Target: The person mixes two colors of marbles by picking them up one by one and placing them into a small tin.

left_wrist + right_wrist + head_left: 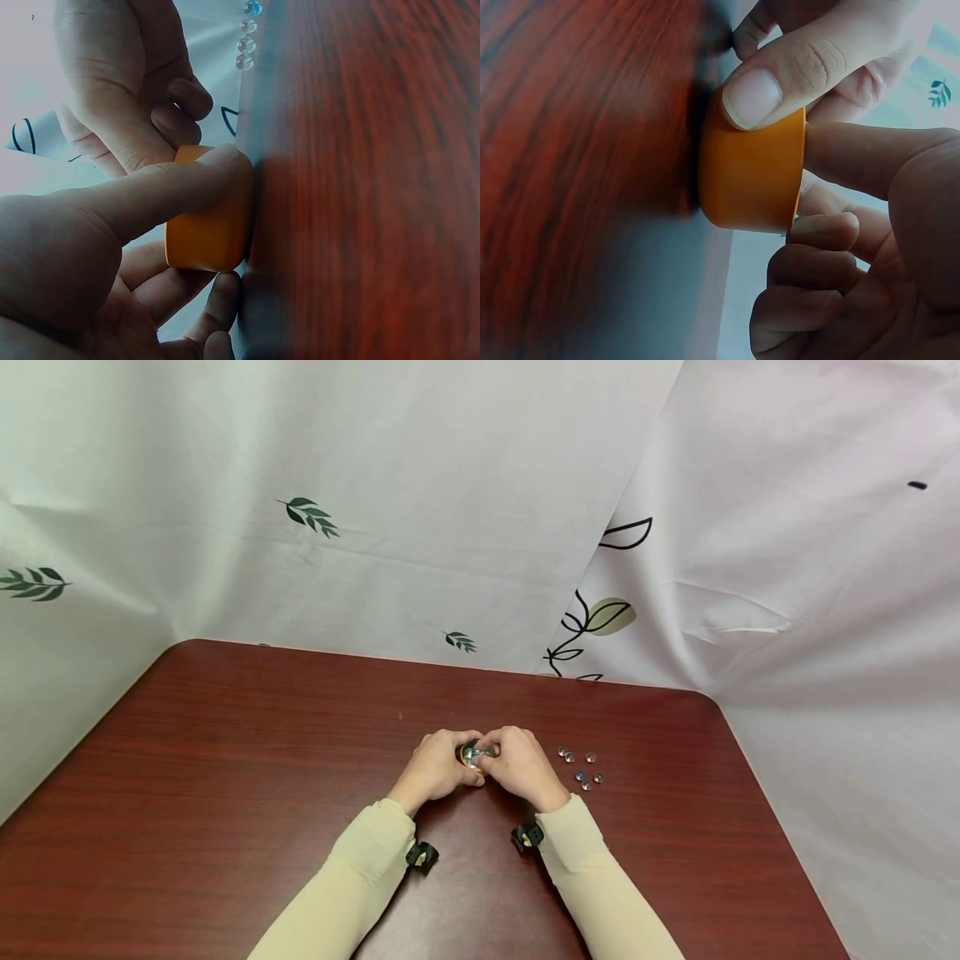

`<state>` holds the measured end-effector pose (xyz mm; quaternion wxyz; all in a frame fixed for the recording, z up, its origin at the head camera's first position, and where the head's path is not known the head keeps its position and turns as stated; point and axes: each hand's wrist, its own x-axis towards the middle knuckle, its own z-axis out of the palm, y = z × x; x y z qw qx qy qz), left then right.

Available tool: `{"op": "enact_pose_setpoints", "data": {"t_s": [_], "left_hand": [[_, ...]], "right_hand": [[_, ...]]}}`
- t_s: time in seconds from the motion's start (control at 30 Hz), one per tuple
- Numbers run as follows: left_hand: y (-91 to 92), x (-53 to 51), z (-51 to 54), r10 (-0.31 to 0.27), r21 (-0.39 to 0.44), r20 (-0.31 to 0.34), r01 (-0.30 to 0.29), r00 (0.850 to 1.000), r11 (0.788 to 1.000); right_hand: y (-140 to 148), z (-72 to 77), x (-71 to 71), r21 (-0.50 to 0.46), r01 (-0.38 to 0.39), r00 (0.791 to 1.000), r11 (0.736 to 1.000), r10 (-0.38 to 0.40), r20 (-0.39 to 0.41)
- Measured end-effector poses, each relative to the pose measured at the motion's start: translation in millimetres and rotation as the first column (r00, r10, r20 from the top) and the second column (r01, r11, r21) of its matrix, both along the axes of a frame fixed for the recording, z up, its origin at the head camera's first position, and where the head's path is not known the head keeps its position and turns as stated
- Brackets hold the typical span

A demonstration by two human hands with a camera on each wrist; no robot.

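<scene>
A small orange cup (463, 765) (206, 229) (754, 176) stands on the table, with clear, shiny pieces visible inside in the head view. My left hand (435, 767) (82, 247) (829, 56) grips its sides, thumb on the near side and fingers around the far side. From the right, my right hand (519, 767) (116, 71) (900, 225) reaches over the rim, its thumb and forefinger dipping into the mouth and the other fingers curled outside. The cup wall hides those two tips, so whether they pinch anything cannot be told.
Several clear glass marbles (590, 757) (245, 45) lie to the right of my right hand on the dark red wooden table (247, 760). A white curtain with leaf prints (420, 527) hangs behind the table and along both sides.
</scene>
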<state>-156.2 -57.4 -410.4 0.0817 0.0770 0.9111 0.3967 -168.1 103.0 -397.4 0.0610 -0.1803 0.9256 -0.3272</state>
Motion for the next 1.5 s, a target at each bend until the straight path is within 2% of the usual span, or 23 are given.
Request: {"op": "enact_pose_setpoints", "data": {"t_s": [0.8, 1.1, 1.5], "left_hand": [[-0.4, -1.2, -1.1, 0.006, -0.011, 0.0, -0.006, 1.0, 1.0], [0.3, -1.1, -1.2, -0.001, -0.006, 0.008, 0.001, 1.0, 1.0], [0.1, -0.7, -0.7, 0.016, -0.008, 0.016, -0.016, 1.0, 1.0]], "right_hand": [[-1.1, 0.6, -1.2, 0.02, 0.008, 0.999, 1.0, -0.009, 0.04], [2.8, 2.3, 1.3, -0.003, -0.011, 1.0, 1.0, 0.011, -0.003], [5.8, 6.1, 1.7, -0.018, 0.011, 0.999, 1.0, -0.011, -0.032]]}}
